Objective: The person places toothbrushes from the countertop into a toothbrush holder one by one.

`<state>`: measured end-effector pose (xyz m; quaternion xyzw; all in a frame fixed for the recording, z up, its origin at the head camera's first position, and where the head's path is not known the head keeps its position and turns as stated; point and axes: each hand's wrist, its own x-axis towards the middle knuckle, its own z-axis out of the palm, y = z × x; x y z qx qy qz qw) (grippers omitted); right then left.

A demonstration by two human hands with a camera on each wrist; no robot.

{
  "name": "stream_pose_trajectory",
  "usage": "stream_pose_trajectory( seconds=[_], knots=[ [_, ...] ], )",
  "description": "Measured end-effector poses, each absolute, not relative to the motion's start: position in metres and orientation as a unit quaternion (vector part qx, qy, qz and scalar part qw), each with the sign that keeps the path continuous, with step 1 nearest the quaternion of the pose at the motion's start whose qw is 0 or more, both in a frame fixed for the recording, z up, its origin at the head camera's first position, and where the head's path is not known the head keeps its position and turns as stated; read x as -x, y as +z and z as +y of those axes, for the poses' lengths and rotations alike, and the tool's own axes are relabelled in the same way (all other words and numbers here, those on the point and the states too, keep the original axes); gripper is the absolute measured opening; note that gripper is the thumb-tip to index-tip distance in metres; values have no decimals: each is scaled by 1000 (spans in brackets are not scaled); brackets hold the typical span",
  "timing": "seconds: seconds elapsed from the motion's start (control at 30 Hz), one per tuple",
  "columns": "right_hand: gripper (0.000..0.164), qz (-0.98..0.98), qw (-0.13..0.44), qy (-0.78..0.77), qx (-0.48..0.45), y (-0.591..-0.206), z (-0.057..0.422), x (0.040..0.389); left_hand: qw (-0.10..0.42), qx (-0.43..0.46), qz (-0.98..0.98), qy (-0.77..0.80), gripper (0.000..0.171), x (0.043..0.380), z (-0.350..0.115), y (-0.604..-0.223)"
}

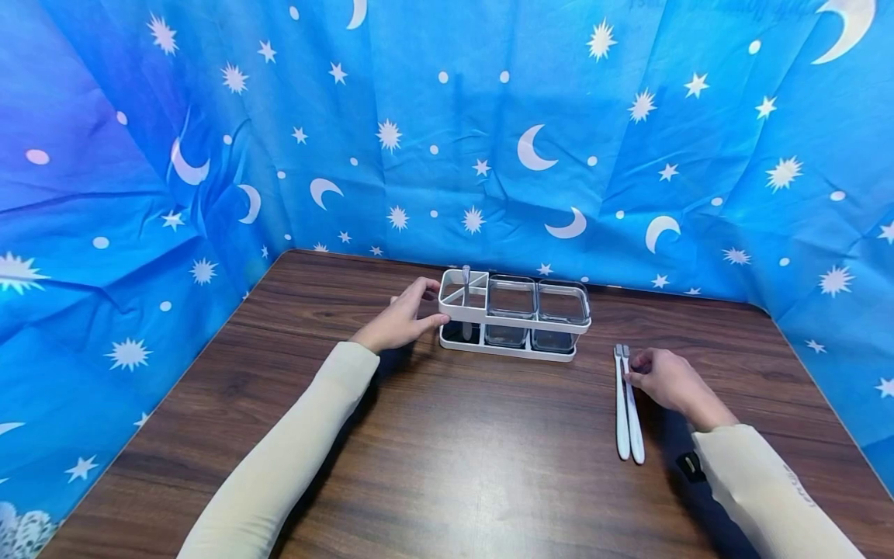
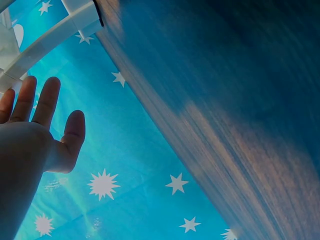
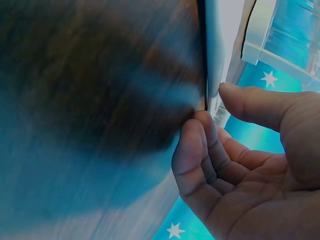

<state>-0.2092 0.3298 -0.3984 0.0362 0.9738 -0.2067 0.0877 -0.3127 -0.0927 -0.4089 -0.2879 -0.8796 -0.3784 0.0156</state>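
Observation:
A white two-tier rack (image 1: 513,318) with clear square containers stands toward the back of the table. My left hand (image 1: 408,317) is at its left end, fingers fairly straight along the back corner and thumb at the front. In the left wrist view, the fingertips overlap the rack's white frame (image 2: 42,42). Two slim white-handled brushes (image 1: 622,419) with grey heads lie side by side at the right. My right hand (image 1: 667,378) pinches the right-hand one near its head. Its thumb and curled fingertips meet the white handle (image 3: 216,45) from either side in the right wrist view.
A clear stick-like utensil (image 1: 466,286) stands in the rack's divided left compartment. The dark wood table (image 1: 447,450) meets a blue curtain (image 1: 433,116) with moons and stars at the back and sides. White lace (image 1: 24,528) shows at the lower left.

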Motion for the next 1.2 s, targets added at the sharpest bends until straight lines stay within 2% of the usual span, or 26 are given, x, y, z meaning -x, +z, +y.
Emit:
stream_pose_trajectory(
  seconds=[0.67, 1.0, 1.2],
  knots=[
    [23, 977, 63, -195, -53, -402, 324, 210, 13, 282, -884, -373, 51, 310, -92, -406],
    [17, 967, 69, -219, -109, -404, 324, 209, 11, 282, -882, -376, 50, 310, -92, -406],
    [20, 965, 33, -238, -108, -394, 325, 206, 13, 282, -884, -373, 51, 310, -92, -406]
  ],
)
